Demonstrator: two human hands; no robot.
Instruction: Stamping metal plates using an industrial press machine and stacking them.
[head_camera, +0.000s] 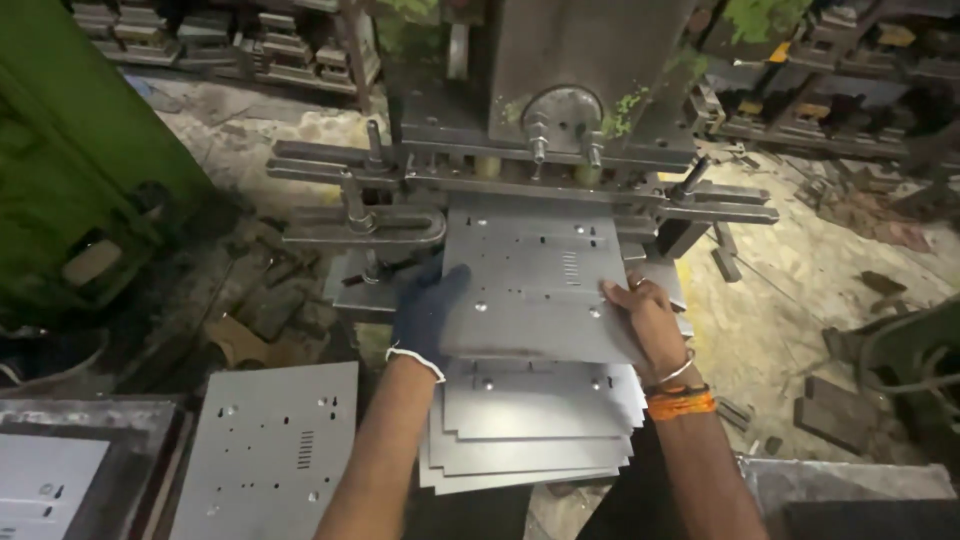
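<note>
A grey punched metal sheet (535, 275) lies partly under the head of a press machine (560, 110). My left hand (425, 310), in a dark blue glove, grips the sheet's left edge. My right hand (645, 320), bare with bangles and an orange thread at the wrist, holds its right edge. Beneath the held sheet rests a fanned stack of similar sheets (535, 435).
Another punched sheet (270, 450) lies at lower left beside a metal tray (60, 470). Clamp bars (360, 225) jut from the press on the left. A green machine (60, 170) stands far left. Scrap pieces (830, 410) litter the floor at right.
</note>
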